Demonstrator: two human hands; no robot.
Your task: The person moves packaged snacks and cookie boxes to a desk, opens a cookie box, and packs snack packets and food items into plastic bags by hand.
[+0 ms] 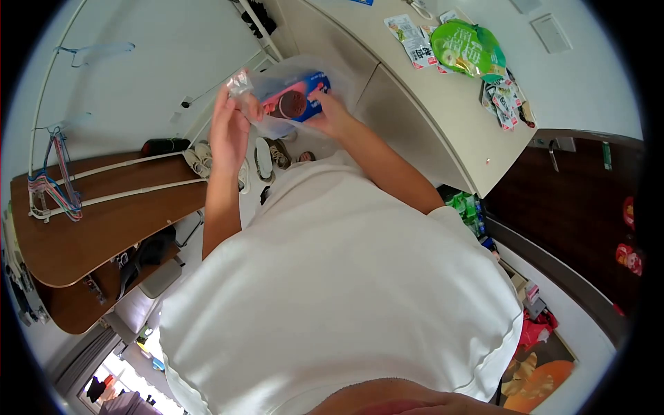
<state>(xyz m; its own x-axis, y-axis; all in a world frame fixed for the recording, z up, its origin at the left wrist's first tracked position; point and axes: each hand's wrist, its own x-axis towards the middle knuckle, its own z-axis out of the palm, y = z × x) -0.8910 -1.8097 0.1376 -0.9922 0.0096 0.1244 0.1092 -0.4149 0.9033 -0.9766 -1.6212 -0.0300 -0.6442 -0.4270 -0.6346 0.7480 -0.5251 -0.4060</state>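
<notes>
My left hand point(232, 124) is closed on the gathered edge of a translucent plastic bag point(283, 69), at the upper middle of the view. A blue and pink cookie package point(294, 102), with a dark round cookie printed on it, is inside or behind the bag's film. My right hand point(328, 114) grips the right end of this package, its fingers partly hidden behind the package and the film. Both hands are held out in front of my white shirt, to the left of the pale cabinet.
The pale cabinet top point(449, 117) at the upper right bears a green snack bag point(469, 48) and several small packets point(503, 102). A brown table point(117, 228) with hangers point(59, 180) stands at the left. Shoes point(263, 159) lie on the floor beyond my hands.
</notes>
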